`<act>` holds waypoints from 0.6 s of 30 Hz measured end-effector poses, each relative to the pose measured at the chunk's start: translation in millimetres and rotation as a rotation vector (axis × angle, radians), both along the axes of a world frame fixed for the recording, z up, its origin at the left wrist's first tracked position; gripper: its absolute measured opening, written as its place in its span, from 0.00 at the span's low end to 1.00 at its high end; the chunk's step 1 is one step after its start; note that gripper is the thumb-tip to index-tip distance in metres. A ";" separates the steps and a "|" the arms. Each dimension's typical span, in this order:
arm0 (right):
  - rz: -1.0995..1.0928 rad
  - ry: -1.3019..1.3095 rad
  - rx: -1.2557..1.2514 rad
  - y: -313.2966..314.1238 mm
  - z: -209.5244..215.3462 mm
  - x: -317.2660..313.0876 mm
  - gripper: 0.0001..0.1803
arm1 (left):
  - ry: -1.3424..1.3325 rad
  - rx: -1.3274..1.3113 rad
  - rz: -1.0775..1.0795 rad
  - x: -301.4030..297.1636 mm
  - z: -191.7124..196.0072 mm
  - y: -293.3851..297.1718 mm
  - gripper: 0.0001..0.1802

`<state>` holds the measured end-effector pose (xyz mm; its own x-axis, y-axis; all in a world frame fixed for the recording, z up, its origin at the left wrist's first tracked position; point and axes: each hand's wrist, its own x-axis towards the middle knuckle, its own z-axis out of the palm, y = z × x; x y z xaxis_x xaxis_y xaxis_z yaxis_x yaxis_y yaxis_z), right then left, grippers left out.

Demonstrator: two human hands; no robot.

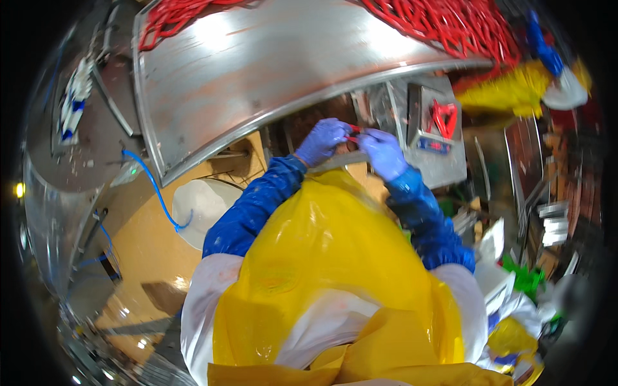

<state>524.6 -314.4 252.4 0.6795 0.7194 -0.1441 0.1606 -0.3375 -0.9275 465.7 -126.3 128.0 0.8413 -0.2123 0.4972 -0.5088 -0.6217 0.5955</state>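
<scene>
Both my hands wear purple gloves and are close together in front of my yellow apron, near the steel table's front edge. Between their fingertips is a short piece of what looks like thin red sausage (354, 132), mostly hidden by the gloves. My left hand (327, 138) is closed on its left side. The fingers of my right hand (381, 153) pinch it from the right. Just right of my right hand stands a scale (418, 119) with a blue front panel. A small bunch of red sausages (443, 119) lies on its pan.
The steel table (257, 77) has a raised rim and heaps of red sausages (444, 29) along its far side. A co-worker's blue sleeve (544, 45) and yellow apron show at far right. A white tub (201, 209) with a blue hose (154, 180) is at left.
</scene>
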 end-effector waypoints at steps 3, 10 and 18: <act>-0.331 0.604 0.212 -21.5 23.3 24.7 0.04 | 0.005 -0.024 0.172 20.4 -53.8 11.5 0.09; 0.296 -0.849 0.152 25.7 44.6 39.6 0.06 | 0.405 -0.289 0.194 -56.2 -9.0 41.5 0.42; 0.862 -0.231 -0.101 152.9 -49.0 -51.1 0.15 | 0.456 -0.802 0.664 -176.9 -36.0 29.7 0.18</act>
